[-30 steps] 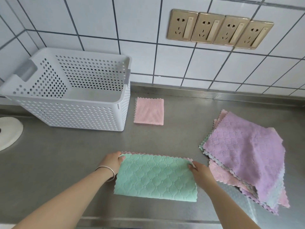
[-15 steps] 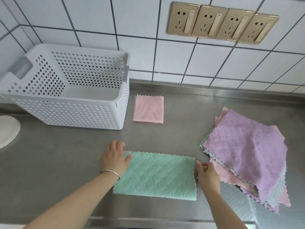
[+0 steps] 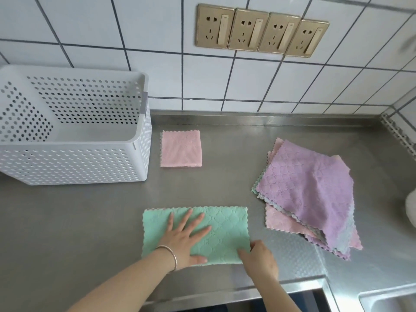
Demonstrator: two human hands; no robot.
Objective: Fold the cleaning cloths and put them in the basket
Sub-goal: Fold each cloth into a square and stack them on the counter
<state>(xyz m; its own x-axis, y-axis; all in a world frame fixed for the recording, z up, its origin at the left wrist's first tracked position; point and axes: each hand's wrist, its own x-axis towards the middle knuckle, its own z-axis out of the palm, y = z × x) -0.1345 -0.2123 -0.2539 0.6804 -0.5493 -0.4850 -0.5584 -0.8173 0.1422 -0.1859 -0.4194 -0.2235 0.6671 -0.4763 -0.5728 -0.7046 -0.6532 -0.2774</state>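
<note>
A green cloth (image 3: 225,230), folded in half into a rectangle, lies on the steel counter near its front edge. My left hand (image 3: 184,239) lies flat on the cloth's left half with fingers spread. My right hand (image 3: 258,257) grips the cloth's near right corner. A pink cloth (image 3: 181,148), folded into a small square, lies beside the white perforated basket (image 3: 74,163), which stands at the back left and looks empty. A loose pile of unfolded cloths (image 3: 308,194), purple on top, lies at the right.
The tiled wall with several gold sockets (image 3: 261,30) runs behind the counter. A sink corner (image 3: 389,300) shows at the bottom right. A white object (image 3: 410,208) sits at the right edge. Bare steel lies between the basket and the green cloth.
My left hand moved from the green cloth's left edge onto its top and now presses it flat. My right hand slid from the right edge down to the near right corner.
</note>
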